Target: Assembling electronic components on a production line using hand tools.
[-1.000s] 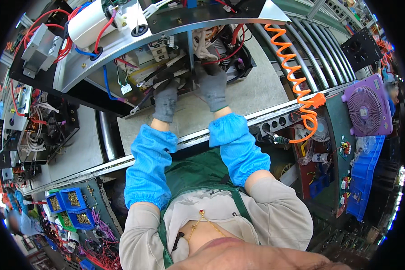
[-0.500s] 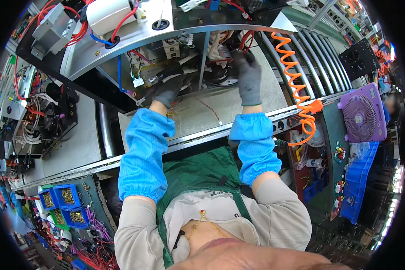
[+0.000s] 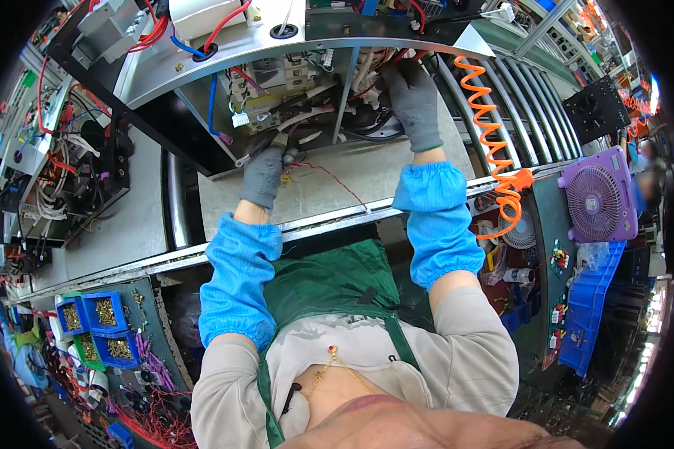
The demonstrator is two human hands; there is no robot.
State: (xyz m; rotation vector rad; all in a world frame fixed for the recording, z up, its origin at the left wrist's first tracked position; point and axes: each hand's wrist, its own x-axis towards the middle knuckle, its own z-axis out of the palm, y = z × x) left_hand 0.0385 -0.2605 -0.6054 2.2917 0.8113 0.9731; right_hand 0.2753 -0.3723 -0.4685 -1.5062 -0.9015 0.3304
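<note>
A metal cabinet [image 3: 225, 84] stands in front of me, its open front showing wiring and white breaker-like blocks [image 3: 296, 73]. My left hand [image 3: 262, 173], in a grey glove, is closed round cables at the cabinet's lower front lip. A ring terminal [image 3: 241, 160] shows beside its fingers. My right hand [image 3: 415, 108], also gloved, reaches into the right compartment among cables [image 3: 368, 75]; its fingertips are lost in shadow. A black cable [image 3: 378, 135] loops left of its wrist. Thin twisted red wires [image 3: 329, 173] trail from near my left hand across the grey board [image 3: 314, 198].
A coiled orange hose [image 3: 487, 127] hangs right of the cabinet, before conveyor rollers [image 3: 528, 112]. Further right stand a purple fan [image 3: 595, 193] and a blue bin [image 3: 590, 314]. Blue trays of brass-coloured parts [image 3: 112, 329] sit lower left. Another wired unit [image 3: 71, 179] stands left.
My left hand has drawn down and slightly left, out to the cabinet's front lip. My right hand has shifted slightly up, deeper among the wires. The whole view has shifted slightly.
</note>
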